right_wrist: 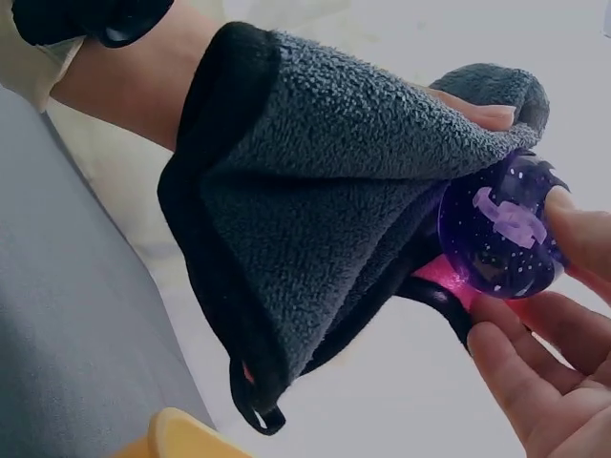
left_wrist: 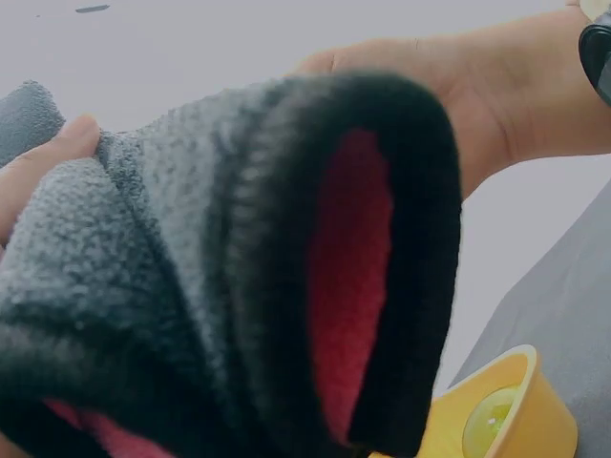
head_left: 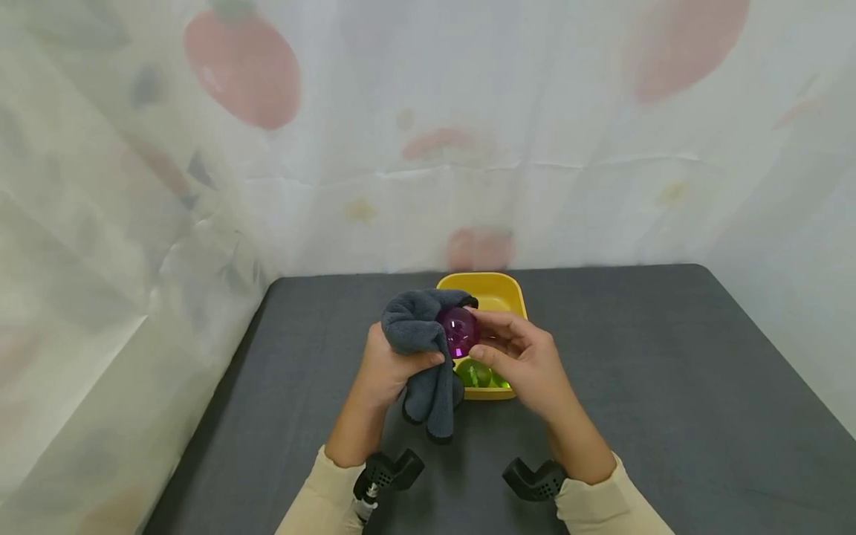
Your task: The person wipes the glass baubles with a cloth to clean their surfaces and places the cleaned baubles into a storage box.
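While the left hand bunches the grey cloth against the purple ball, pinched by right hand fingers just above the yellow bowl, wiping looks underway; next likely needs turning the ball.

no readable text, labels, brands or numbers anywhere

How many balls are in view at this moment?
2 clearly: a purple ball held in the right hand against the grey cloth, and a green ball in the yellow tray. The hands may hide more.
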